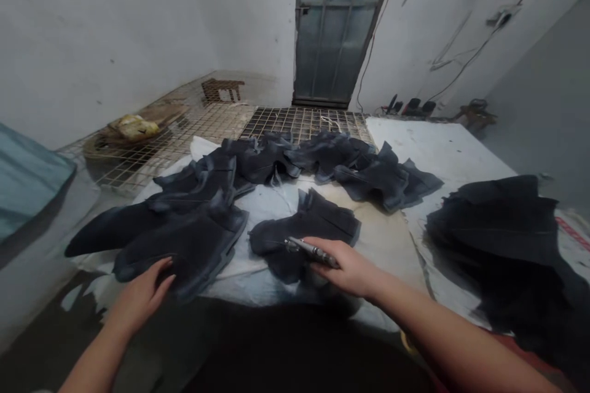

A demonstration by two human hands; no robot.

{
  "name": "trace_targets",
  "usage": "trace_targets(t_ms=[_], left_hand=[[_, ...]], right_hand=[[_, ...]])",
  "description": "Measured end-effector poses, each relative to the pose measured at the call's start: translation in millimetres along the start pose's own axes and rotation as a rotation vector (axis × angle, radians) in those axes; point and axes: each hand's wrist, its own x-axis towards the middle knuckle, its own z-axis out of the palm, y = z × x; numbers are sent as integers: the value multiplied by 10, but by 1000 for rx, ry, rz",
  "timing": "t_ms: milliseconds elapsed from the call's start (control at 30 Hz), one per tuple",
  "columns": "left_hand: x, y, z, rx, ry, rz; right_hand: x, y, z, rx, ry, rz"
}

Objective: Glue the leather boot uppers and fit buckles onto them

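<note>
My right hand [343, 263] is wrapped round a metal spray gun [316, 252], its nozzle pointing left over a dark cut-out piece of padded material [318, 218]. A dim rounded shape shows below that hand, possibly the gun's cup. At the lower left, my left hand [141, 295] has its thumb and fingers apart at the near edge of another dark piece [184, 249]. Whether the fingertips press on it is hard to tell. More dark pieces [322, 153] lie overlapping in an arc behind, on a pale covered table [369, 245].
A tall stack of dark pieces [498, 215] stands at the right. Wire mesh [304, 120] lies beyond the table, with a yellowish bundle [136, 127] at the left. A glazed metal door [341, 31] is in the back wall. Pale blue cloth [27, 178] hangs at the left.
</note>
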Motion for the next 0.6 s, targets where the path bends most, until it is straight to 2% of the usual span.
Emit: trace_targets(t_ms=[67,167,300,400,533,600], left_hand=[[-36,-32,37,29,13,13],[-64,-58,91,83,36,58],[-96,-13,147,197,58,222],[-112,104,140,326,16,338],[-75,329,91,378,-95,315],[-28,441,70,363,-112,269]], right_hand=[[52,-30,36,-25,-5,-8],[49,-52,56,-77,-96,2],[-103,-1,41,-100,-171,37],[-261,58,15,-130,-212,90],[-382,67,-29,-165,-292,117],[-374,52,-40,-151,-262,109]])
